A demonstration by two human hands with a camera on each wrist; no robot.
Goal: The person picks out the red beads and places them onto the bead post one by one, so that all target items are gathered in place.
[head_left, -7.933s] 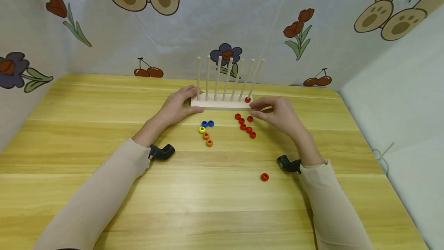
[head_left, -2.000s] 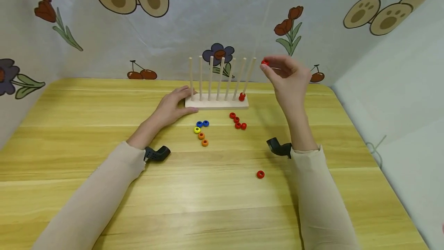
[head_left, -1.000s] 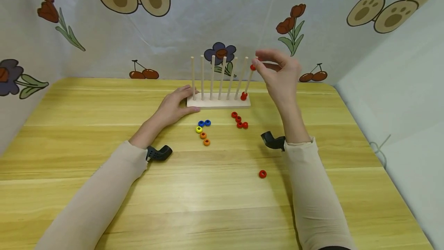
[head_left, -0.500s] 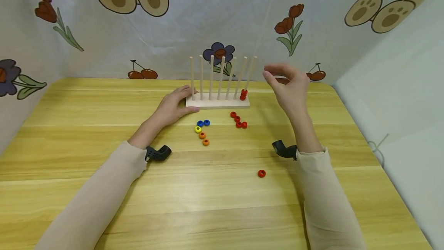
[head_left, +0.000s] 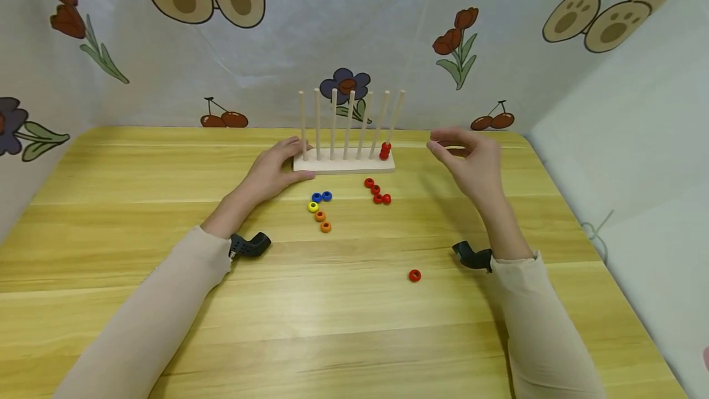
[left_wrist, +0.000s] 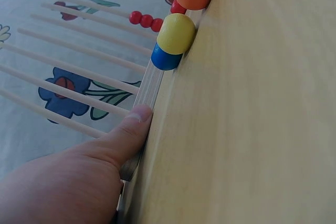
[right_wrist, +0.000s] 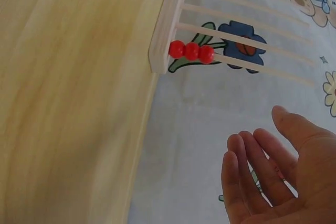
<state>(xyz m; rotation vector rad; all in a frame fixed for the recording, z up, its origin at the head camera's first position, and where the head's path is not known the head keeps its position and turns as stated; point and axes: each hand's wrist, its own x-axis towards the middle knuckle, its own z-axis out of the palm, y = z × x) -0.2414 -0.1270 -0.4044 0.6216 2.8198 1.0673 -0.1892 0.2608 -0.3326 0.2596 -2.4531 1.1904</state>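
A pale wooden rack (head_left: 343, 165) with several upright pegs stands at the back of the table. Its left end is gripped by my left hand (head_left: 271, 172), whose thumb lies along the front edge, as the left wrist view also shows. Three red beads (right_wrist: 191, 51) are stacked on the rightmost peg. To the right of the rack, my right hand (head_left: 473, 162) hangs above the table with nothing in it, fingers loosely bent and apart from the thumb. In front of the rack lie several red beads (head_left: 378, 199), two blue beads (head_left: 327, 196), a yellow bead (head_left: 313, 207) and two orange beads (head_left: 325, 226).
A single red bead (head_left: 415, 275) lies nearer the front, right of the middle. Behind the table hangs a light cloth (head_left: 299, 48) printed with flowers, cherries and paws. A white wall (head_left: 637, 159) stands on the right.
A third red bead, earlier in my right hand, was let go onto the rightmost peg and sits on the stack. My right hand has moved right and down from the peg. The left hand stays on the rack.
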